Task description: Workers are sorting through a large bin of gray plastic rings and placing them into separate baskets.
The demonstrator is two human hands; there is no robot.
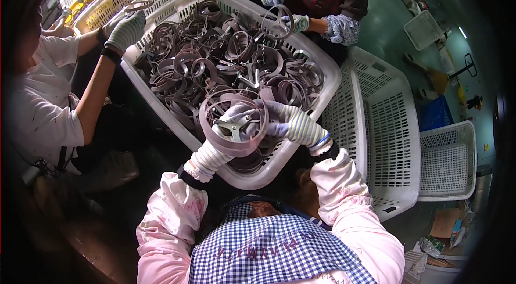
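The person in pink sleeves and a checked apron works over the near edge of a large white slatted plastic basket heaped with grey metal band clamps. Both hands wear striped knit gloves. The left hand is closed around one band clamp ring, gripping it by the bright metal latch at its middle. The right hand is clenched on the same ring from the other side, fingers curled over its rim. The ring is held just above the basket's near corner, over the heap.

Across the basket, a second person's gloved hands hold up another ring. At the left, a third person's gloved hand holds a ring near the basket's far corner. Empty white baskets stand to the right, touching the full one.
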